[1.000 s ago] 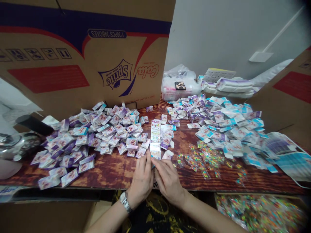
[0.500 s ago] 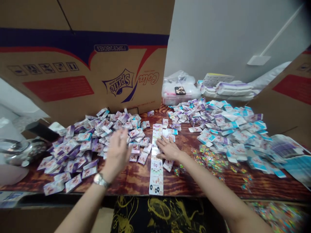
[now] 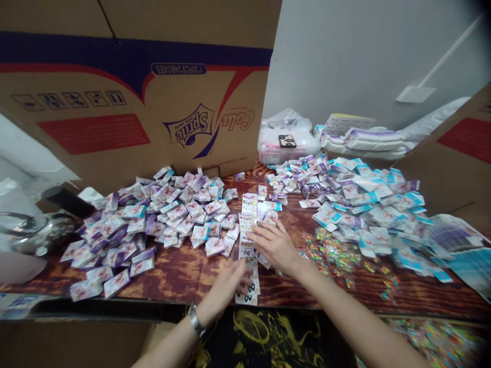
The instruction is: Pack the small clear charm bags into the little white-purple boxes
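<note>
Printed strips [image 3: 249, 203] lay overlapping at the frame's lower centre, where the right hand [image 3: 279, 249], fingers spread, probably steadied them flat, while the left hand [image 3: 226, 287] curved over their near end, whether pinching or not unclear.

Your two bare forearms reach forward. Your right hand [image 3: 277, 247] is palm down, fingers extended leftward; nearer your body, your left hand [image 3: 229, 282] angles inward, its fingers blurred.
</note>
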Demonstrator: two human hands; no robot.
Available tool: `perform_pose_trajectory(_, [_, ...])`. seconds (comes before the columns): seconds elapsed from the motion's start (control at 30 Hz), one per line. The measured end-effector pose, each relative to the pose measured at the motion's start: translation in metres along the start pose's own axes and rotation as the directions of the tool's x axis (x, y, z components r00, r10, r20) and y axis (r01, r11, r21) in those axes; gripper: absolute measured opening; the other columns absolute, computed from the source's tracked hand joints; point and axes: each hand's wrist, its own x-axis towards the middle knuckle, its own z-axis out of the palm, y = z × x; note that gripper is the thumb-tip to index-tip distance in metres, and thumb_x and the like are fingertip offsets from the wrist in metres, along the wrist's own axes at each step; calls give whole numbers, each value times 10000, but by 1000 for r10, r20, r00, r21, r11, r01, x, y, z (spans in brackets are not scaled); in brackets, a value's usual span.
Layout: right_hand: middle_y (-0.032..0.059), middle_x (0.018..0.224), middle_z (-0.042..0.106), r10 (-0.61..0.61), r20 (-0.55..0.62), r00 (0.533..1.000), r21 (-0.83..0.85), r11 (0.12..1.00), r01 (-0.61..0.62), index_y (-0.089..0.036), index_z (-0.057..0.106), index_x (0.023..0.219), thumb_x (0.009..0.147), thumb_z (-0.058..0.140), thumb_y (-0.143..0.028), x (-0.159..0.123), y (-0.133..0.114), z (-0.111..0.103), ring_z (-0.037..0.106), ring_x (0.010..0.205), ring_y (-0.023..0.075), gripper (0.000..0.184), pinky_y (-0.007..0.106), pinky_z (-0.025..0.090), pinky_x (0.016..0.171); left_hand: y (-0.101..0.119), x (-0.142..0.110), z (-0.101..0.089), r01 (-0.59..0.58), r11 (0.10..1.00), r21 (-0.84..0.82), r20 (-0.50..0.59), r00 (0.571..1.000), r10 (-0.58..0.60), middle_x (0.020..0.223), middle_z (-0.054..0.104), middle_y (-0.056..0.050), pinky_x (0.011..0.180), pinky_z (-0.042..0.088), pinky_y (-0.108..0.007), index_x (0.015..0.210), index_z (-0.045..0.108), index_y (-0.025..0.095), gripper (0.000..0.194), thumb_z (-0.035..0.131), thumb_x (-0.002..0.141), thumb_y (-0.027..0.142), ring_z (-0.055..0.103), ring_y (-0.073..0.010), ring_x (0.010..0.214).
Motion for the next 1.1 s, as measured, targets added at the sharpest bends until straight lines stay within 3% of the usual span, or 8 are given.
perform_pose_trajectory(0.07, [60, 1072, 668, -155, 35, 987, 157, 977, 147, -235, 586, 1157, 908, 477, -230, -11, -20, -21, 579, 962, 186, 272, 386, 422, 877, 9, 4, 0, 132, 896, -424, 50, 991, -122, 1041, 655, -147, 773, 511, -402, 1147, 545, 148, 522, 365, 875, 556, 647, -250, 886])
perform_pose_trajectory(0.17, [25, 846, 696, -285, 130, 950, 413, 886, 210, -220, 599, 1123, 918, 451, -216, -23, -44, -42, 611, 761, 132, 253, 255, 483, 677, 16, 10, 1, 82, 731, -677, -9, 993, -120, 885, 681, -87, 713, 510, -320, 974, 594, 148, 309, 608, 795, 400, 655, -193, 752])
perform_pose_trajectory(0.3, [29, 949, 697, 10, 28, 1000, 522, 852, -23, -227, 587, 1144, 933, 429, -230, -21, -46, -47, 639, 820, 124, 264, 247, 505, 721, 19, 6, 5, 8, 786, -618, -81, 994, -74, 852, 671, -54, 661, 491, -272, 935, 612, 154, 306, 689, 734, 371, 624, -157, 695])
perform_pose_trajectory(0.43, [25, 964, 703, 321, -75, 944, 474, 844, -249, -222, 611, 1107, 931, 432, -256, -8, -29, -37, 663, 835, 152, 253, 262, 521, 736, 15, -3, 6, -70, 896, -438, -4, 997, 76, 1047, 634, -88, 755, 478, -303, 1114, 588, 171, 447, 566, 804, 493, 588, -202, 893])
perform_pose_trajectory(0.57, [67, 1063, 666, 280, -200, 939, 389, 902, -186, -198, 591, 1150, 929, 425, -203, -5, -26, -25, 626, 965, 172, 276, 305, 502, 844, 11, -2, 5, -173, 966, -192, -12, 985, 174, 970, 650, -62, 807, 444, -291, 1044, 633, 165, 317, 609, 805, 372, 566, -185, 878])
perform_pose_trajectory(0.7, [90, 1056, 653, -6, -204, 979, 142, 989, 36, -216, 571, 1195, 920, 429, -166, -19, -40, -17, 593, 995, 196, 314, 350, 495, 846, 11, 3, 9, -147, 887, -439, -122, 987, 103, 929, 649, -51, 719, 464, -278, 1019, 625, 168, 260, 593, 798, 300, 577, -169, 809])
perform_pose_trajectory(0.83, [121, 1140, 619, -129, -111, 985, -23, 992, 127, -188, 525, 1245, 913, 434, -155, -31, -49, -9, 532, 1085, 259, 346, 438, 454, 884, 18, 2, 12, -49, 788, -614, 27, 996, 83, 950, 647, -55, 670, 461, -254, 999, 635, 175, 334, 647, 666, 183, 583, -150, 764])
perform_pose_trajectory(1.1, [51, 896, 619, 139, 20, 990, 468, 874, -132, -205, 583, 1036, 923, 440, -216, -26, -49, -12, 567, 854, 169, 183, 294, 474, 751, 17, 0, 9, -66, 848, -525, -104, 995, 13, 902, 673, -69, 760, 471, -298, 948, 657, 147, 278, 654, 744, 336, 610, -167, 794])
